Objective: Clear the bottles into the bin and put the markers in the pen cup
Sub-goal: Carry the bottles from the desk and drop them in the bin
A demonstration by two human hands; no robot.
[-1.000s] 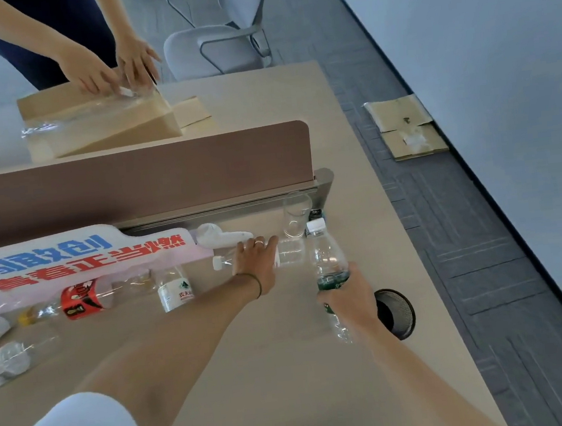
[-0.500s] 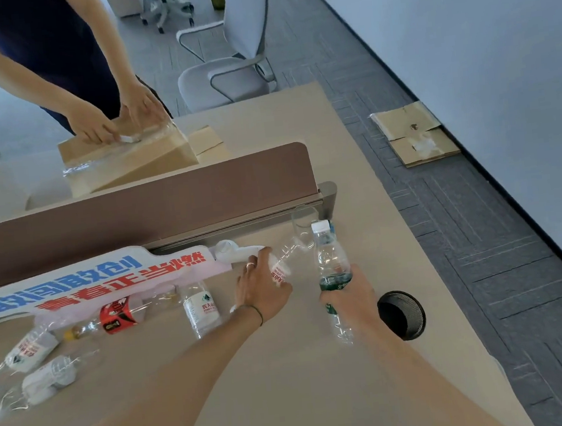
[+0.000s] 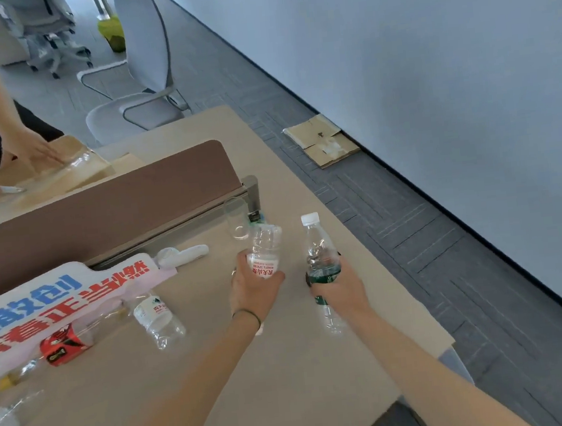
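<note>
My left hand [image 3: 254, 292] is closed around a clear bottle with a red-lettered label [image 3: 264, 250], lifted off the desk with its bottom end pointing away. My right hand [image 3: 339, 284] grips a clear bottle with a green label and white cap [image 3: 319, 253], held upright above the desk. A third clear bottle [image 3: 157, 319] lies on the desk to the left. A bottle with a red label [image 3: 65, 343] lies further left, and crushed clear bottles [image 3: 1, 421] sit at the left edge. No bin, markers or pen cup can be seen.
A clear glass [image 3: 236, 217] stands by the brown divider [image 3: 100, 209]. A printed sign board [image 3: 51, 303] and a white cloth [image 3: 180, 255] lie along it. Beyond the divider another person's hands [image 3: 26, 151] press on a cardboard box. The desk edge [image 3: 400, 294] drops to carpet.
My left hand has picked the red-lettered bottle up off the desk and raised it. My right hand has lifted the green-label bottle. The view has tilted up and swung right.
</note>
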